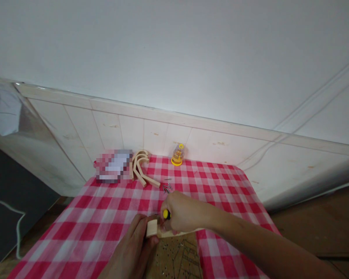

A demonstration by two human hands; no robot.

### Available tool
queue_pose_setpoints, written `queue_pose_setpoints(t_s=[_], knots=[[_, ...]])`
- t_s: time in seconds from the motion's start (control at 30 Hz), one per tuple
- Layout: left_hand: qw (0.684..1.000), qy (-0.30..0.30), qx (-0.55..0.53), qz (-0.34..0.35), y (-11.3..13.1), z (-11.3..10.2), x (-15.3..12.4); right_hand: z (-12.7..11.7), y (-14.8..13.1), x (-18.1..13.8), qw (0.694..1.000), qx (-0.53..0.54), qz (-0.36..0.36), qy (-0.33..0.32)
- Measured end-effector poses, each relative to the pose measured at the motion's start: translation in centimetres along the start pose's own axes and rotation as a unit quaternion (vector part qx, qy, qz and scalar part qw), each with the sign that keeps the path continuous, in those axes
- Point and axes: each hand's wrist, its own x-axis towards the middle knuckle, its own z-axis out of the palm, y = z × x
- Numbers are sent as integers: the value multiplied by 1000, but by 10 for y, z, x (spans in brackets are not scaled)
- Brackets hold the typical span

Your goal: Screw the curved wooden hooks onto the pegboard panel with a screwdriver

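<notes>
My left hand is closed round the end of a pale wooden piece, thumb at the near side and fingers at the far side. My right hand is wrapped round a screwdriver with a yellow and black handle, close beside the left hand. The fist hides most of the tool, and its tip does not show clearly. The wooden piece rests at the far end of a brown board that has many small holes and pen-drawn lines. Several metal screws lie just beyond my right hand.
Curved wooden pieces lie at the back left, beside a blurred-out item. A clear container with a yellow base stands near the wall. A red-and-white checked cloth covers the table. Cables run along the wall at right.
</notes>
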Motion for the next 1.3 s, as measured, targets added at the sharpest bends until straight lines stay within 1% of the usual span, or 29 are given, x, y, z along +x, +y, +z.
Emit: queue_pose_setpoints(t_s=[0.07,0.17,0.2,0.23,0.3,0.4,0.47,0.5,0.53,0.57,0.63,0.67,0.73,0.8,0.83,0.97,1.13,1.3], knots=[[1000,1,-7,5,1,0,0,-2,0,-1,1000,17,8,-7],[999,29,-17,5,3,2,1,-9,1,-4,991,125,22,-33],[999,38,-18,4,3,2,1,-14,0,-6,987,157,21,-26],[999,40,-18,3,3,3,1,-19,-1,-8,983,180,17,-4],[999,30,-16,5,4,2,1,-32,-5,-16,975,207,7,81],[1000,5,-15,10,4,1,1,-50,-15,-30,942,246,-2,227],[1000,4,-14,10,5,0,2,-55,-22,-39,914,253,-2,317],[1000,6,-15,10,6,0,1,-54,-24,-42,900,262,-11,349],[1000,11,-16,8,7,0,1,-51,-26,-44,886,282,-27,366],[1000,15,-16,5,8,0,1,-46,-28,-46,875,313,-49,367],[1000,22,-16,4,10,0,2,-34,-31,-48,862,372,-87,334],[1000,23,-13,5,10,0,2,-28,-32,-50,864,381,-99,313],[1000,22,-9,8,10,1,2,-17,-35,-53,884,348,-111,292],[1000,21,-8,12,9,1,2,-10,-38,-56,904,282,-121,298],[1000,20,-11,15,9,1,2,-8,-39,-58,908,258,-124,306],[1000,20,-11,20,9,1,1,0,-39,-59,909,231,-110,329],[999,26,-2,22,7,2,0,9,-37,-55,920,183,-91,336],[999,30,-6,27,6,3,0,11,-36,-51,922,175,-73,338]])
